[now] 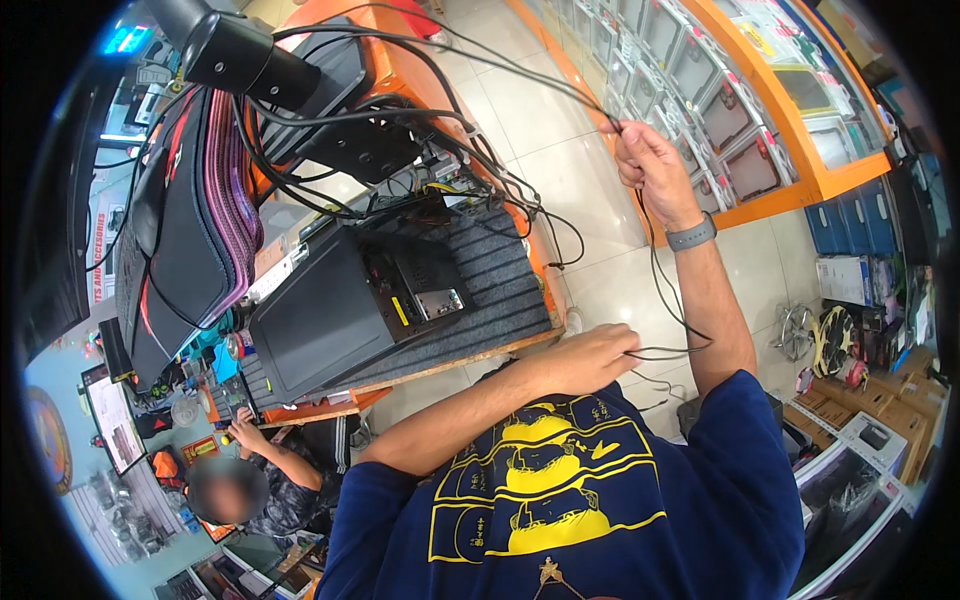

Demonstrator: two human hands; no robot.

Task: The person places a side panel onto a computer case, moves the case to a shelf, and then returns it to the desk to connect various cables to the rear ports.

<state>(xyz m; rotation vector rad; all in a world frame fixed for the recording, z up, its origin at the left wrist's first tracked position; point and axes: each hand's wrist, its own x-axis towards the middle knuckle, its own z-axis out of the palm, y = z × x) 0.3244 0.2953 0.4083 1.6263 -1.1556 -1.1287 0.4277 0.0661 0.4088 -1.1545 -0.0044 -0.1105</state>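
The right hand (pixel 648 160), far right, pinches a black cable (pixel 662 285) in a closed grip over open floor (pixel 590 200). The left hand (pixel 590 358) clamps its lower loops beside the tabletop (pixel 480 352) edge.

We wear a navy blue T-shirt (pixel 570 500) with short sleeves, the sleeve hems ending above our elbows. A yellow print (pixel 545 480) of stacked outlined shapes covers its front, toward six o'clock. Both forearms are bare. A grey watch band (pixel 692 235) circles our right wrist, toward two o'clock from the print.
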